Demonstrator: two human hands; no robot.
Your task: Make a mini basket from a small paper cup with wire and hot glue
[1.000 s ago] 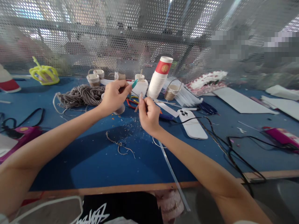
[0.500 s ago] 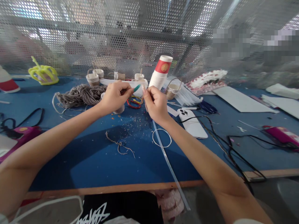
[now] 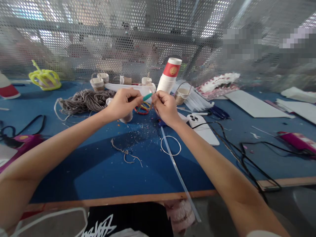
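Note:
My left hand (image 3: 125,103) has its thumb and fingers pressed together, with a small teal piece (image 3: 147,96) at the fingertips; whether it is a held item or a nail I cannot make out. Close beside it, my right hand (image 3: 165,107) is pinched, its fingertips almost touching the teal piece. Anything inside that pinch is too small to tell. Behind the hands stands a tilted stack of paper cups (image 3: 167,83). Grey yarn (image 3: 85,101) lies left of my left hand, and red and yellow loops (image 3: 141,111) lie below the fingertips.
On the blue table (image 3: 106,177) are a white phone (image 3: 206,133), a white ring (image 3: 180,149), a clear glue stick (image 3: 178,171), a knotted string (image 3: 126,153) and black cables (image 3: 243,161). Small baskets (image 3: 182,95), a yellow woven basket (image 3: 45,80) and white boards (image 3: 256,104) sit farther back.
My left fingertips have shifted right toward my right hand, and the teal piece now points up and right. My right fingers have curled in more.

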